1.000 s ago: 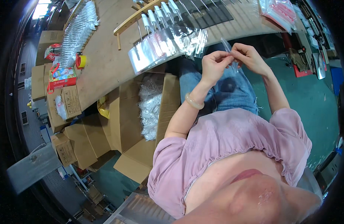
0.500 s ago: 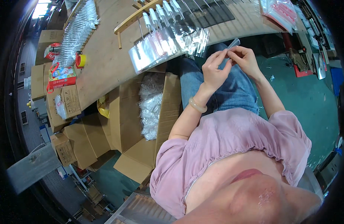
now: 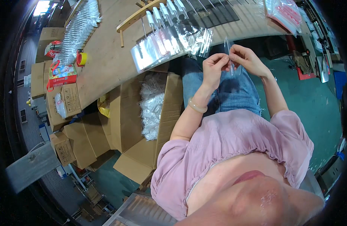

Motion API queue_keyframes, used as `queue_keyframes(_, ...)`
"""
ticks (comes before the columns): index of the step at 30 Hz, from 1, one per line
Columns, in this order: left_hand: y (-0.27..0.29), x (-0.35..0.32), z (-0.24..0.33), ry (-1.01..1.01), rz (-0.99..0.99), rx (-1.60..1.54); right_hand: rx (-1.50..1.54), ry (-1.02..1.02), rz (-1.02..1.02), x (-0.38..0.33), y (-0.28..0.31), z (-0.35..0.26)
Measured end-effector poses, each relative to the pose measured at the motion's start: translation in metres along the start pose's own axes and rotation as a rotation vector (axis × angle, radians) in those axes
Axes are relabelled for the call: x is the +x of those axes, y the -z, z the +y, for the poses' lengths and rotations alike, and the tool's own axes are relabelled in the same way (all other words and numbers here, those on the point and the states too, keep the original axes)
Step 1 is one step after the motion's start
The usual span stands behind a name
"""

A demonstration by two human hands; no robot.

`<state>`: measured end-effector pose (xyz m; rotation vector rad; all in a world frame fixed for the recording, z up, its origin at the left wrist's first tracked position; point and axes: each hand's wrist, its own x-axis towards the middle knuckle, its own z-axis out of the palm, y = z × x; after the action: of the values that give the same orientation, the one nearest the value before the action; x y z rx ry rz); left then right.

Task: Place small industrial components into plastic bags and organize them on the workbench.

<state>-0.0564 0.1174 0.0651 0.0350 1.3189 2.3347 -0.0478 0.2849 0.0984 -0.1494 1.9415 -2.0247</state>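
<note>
Above my lap, my left hand (image 3: pixel 214 67) and my right hand (image 3: pixel 248 60) meet, both with fingers pinched on a narrow clear plastic sleeve (image 3: pixel 226 46). The sleeve stands lengthwise between the fingertips, one end pointing toward the table and the other showing below my fingers. Whether anything is inside it is too small to tell. Just left of my hands, a fan of clear flat plastic bags (image 3: pixel 154 49) lies at the table edge. Behind it, several thin metal rods with white sleeves (image 3: pixel 165 12) lean on a wooden rack (image 3: pixel 137 16).
An open cardboard box (image 3: pixel 169 101) of crumpled clear plastic (image 3: pixel 151 109) stands below the table (image 3: pixel 102 64). At the far left are a row of wrapped rods (image 3: pixel 81 32), a yellow tape roll (image 3: pixel 81 59) and a red carton (image 3: pixel 62 75). Pink-and-clear bags (image 3: pixel 282 15) lie far right.
The sleeve has turned from slanting up to the right to nearly upright, with its lower end now showing. My left hand has shifted slightly left and closer to me.
</note>
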Motion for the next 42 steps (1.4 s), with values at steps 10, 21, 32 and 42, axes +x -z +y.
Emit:
queue_keyframes(10,-0.007,-0.005,-0.002,-0.406,0.336,0.659,-0.566,0.394,0.414,0.001,-0.014,0.015)
queue_keyframes(21,0.045,-0.016,0.021,-0.664,0.484,1.210,-0.636,0.136,0.099,0.022,0.008,0.014)
queue_keyframes(32,0.063,-0.065,0.026,-0.567,0.542,1.124,0.102,0.612,0.505,0.257,-0.060,0.036)
queue_keyframes(42,0.079,-0.089,0.028,-0.470,0.573,1.145,-0.529,0.844,0.891,0.287,-0.055,0.037)
